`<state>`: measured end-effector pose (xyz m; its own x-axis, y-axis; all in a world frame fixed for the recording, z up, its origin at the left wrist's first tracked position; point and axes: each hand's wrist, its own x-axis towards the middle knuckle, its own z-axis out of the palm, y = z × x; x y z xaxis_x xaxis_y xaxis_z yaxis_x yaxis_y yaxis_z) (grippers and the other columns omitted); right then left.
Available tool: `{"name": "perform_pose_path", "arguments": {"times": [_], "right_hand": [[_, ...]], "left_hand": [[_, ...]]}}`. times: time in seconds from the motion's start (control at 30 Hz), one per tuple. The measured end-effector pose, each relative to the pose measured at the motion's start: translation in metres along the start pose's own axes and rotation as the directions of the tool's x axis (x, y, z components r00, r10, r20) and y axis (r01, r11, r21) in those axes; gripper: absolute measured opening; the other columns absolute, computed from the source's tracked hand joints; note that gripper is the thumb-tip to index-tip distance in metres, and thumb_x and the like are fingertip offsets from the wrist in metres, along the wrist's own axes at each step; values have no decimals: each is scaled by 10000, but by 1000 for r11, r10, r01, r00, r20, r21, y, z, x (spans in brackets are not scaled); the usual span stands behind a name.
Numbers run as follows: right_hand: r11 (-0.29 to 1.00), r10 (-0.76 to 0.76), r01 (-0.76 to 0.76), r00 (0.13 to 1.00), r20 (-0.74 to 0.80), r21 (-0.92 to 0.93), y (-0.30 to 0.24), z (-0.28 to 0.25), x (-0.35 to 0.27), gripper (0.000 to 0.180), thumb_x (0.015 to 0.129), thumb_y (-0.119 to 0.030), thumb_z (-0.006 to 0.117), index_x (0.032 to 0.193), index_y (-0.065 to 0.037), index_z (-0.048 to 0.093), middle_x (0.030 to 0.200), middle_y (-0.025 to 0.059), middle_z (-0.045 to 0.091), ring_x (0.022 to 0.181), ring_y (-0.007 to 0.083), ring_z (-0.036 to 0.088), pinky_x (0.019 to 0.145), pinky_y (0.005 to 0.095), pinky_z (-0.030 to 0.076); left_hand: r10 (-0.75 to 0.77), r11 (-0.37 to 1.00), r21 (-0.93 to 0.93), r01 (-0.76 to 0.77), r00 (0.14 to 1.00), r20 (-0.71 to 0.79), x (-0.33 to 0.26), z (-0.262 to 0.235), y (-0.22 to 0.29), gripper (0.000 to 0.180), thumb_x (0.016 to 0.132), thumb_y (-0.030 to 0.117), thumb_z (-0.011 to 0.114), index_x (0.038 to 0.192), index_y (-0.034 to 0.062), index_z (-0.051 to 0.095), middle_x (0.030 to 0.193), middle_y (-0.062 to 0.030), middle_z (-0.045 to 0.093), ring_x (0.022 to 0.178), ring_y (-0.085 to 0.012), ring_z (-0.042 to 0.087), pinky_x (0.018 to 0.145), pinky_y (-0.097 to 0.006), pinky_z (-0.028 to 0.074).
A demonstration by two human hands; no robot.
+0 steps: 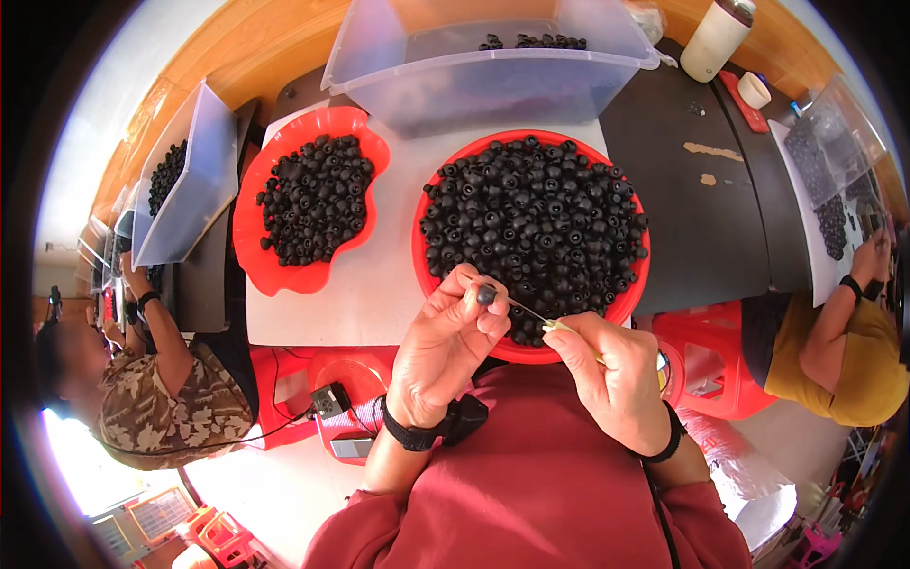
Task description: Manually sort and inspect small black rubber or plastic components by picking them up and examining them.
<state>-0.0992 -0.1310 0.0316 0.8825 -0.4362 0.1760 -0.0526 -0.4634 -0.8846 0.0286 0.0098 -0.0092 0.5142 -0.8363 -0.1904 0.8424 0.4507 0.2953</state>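
1. Two-handed, worked at the near rim of the red bowl (517, 354) of black beads (536, 223).
2. Pinched one dark bead (486, 295) between thumb and fingertips of the left hand (444, 346), above the bowl's near side.
3. Gripped a thin pick (550, 324) in the right hand (611, 375), aimed toward the bead; could not tell whether touching.
4. Saw a wavy red tray (250, 237) left of the bowl, a clear tub (483, 95) behind.
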Motion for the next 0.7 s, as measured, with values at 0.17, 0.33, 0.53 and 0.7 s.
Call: {"name": "perform_pose_path", "arguments": {"times": [0.17,0.33,0.53,0.7], "right_hand": [[1000,-1,1,1000,10,2,2,2,-3,171,919,-173,677,847,-18,678,617,90,616,454,193,552,435,290,417],[997,-2,4,1000,-18,71,-1,4,-3,169,919,-169,678,854,-13,679,629,95,625,456,188,560,433,283,419],[1000,7,-7,1000,-3,-11,2,1,-2,171,924,-171,673,873,-8,678,642,101,625,467,187,567,442,284,421],[1000,15,-16,1000,-21,-17,-1,3,-4,186,918,-187,680,858,-12,669,634,97,619,470,210,574,440,298,422]], "left_hand": [[9,1000,12,-10,999,36,2,0,-1,26,938,59,607,958,58,591,901,-38,567,798,-140,470,757,-257,418],[11,1000,17,-12,998,61,4,-3,-2,25,940,60,606,960,60,591,918,-44,572,798,-144,466,758,-264,414],[20,1000,11,-20,1000,13,2,-3,-2,22,941,64,606,950,59,586,916,-45,572,793,-144,462,744,-265,407],[28,999,23,-28,1000,12,2,-2,-2,16,944,61,601,938,55,587,914,-46,571,787,-140,457,734,-263,404]]}}
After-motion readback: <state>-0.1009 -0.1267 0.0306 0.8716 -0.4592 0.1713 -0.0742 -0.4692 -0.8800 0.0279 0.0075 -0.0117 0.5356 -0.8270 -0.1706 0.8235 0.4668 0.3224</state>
